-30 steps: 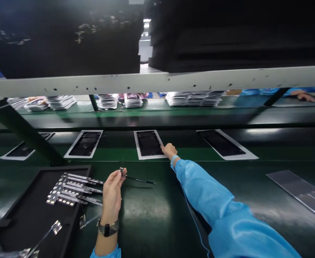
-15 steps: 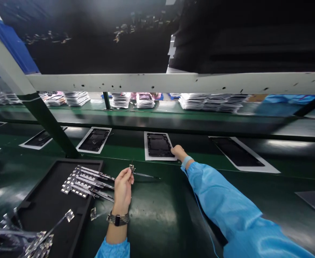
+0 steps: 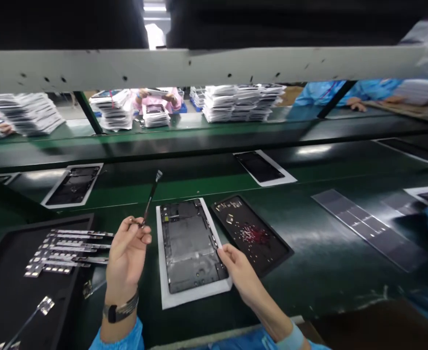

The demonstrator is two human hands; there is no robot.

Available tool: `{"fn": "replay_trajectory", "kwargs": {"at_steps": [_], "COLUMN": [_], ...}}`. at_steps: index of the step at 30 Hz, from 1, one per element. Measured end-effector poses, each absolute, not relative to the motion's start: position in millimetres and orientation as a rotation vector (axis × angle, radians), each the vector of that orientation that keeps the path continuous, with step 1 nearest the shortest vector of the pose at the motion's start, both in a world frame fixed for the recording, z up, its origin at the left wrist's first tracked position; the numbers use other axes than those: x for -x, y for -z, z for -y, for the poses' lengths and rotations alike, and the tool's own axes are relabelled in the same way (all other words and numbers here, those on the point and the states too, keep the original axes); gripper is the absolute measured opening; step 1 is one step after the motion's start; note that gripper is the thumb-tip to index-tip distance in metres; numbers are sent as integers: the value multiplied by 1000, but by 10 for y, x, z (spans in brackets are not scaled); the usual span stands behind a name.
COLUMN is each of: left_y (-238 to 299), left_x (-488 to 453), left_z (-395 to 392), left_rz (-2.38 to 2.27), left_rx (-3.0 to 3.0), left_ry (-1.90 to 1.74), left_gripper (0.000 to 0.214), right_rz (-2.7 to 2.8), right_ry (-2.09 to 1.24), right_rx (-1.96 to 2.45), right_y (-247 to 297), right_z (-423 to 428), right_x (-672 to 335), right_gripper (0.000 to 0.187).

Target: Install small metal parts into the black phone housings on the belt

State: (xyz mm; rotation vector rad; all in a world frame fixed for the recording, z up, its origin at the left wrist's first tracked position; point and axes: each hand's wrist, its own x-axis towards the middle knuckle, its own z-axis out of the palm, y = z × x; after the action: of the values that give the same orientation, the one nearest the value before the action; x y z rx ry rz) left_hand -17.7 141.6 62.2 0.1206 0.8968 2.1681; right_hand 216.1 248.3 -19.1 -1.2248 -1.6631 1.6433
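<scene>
The left hand pinches the lower end of a thin dark flex strip with a small metal connector at its tip, fingers closed on it, the strip tilted up and away toward the far edge of the dark green desk. The right hand rests its fingertips on the right edge of a dark grey open phone frame lying on a white rectangular sheet, which sits near the desk's near edge, between the two hands; whether those fingers grip the frame or only touch it cannot be told. Just right of the sheet, almost touching it, lies a black shallow tray scattered with tiny screws and red specks, angled toward the far right. At the near left corner a black tray holds a row of silvery flex strips, close beside the left wrist. Farther out on the desk lie more phone frames on white sheets, and a long grey plate lies to the right. A pale metal rail crosses overhead, with stacks of white sheets behind it
</scene>
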Motion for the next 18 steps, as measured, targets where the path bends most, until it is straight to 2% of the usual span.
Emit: {"fn": "replay_trajectory", "kwargs": {"at_steps": [3, 8, 10, 14, 18], "left_y": [-552, -454, -428, -337, -167], "left_x": [20, -209, -318, -541, -707], "left_z": [-1570, -1662, -1640, -1565, -1526], "left_rz": [-965, -1108, -1230, -1521, -1700], "left_rx": [-100, -228, -301, -436, -528], "left_ry": [-2043, -1992, -1991, -1988, -1811], "left_gripper": [27, 27, 30, 37, 22], "right_rz": [1759, 2079, 2132, 2280, 2299], "right_ry": [-1618, -899, -718, -672, -732], "right_rx": [1202, 1215, 1168, 1057, 1004], "right_y": [251, 301, 314, 367, 377], "right_z": [-2319, -2255, -2235, -2219, -2242], "right_x": [-2321, -2417, -2418, -2311, -2173], "right_gripper": [54, 36, 28, 17, 15]}}
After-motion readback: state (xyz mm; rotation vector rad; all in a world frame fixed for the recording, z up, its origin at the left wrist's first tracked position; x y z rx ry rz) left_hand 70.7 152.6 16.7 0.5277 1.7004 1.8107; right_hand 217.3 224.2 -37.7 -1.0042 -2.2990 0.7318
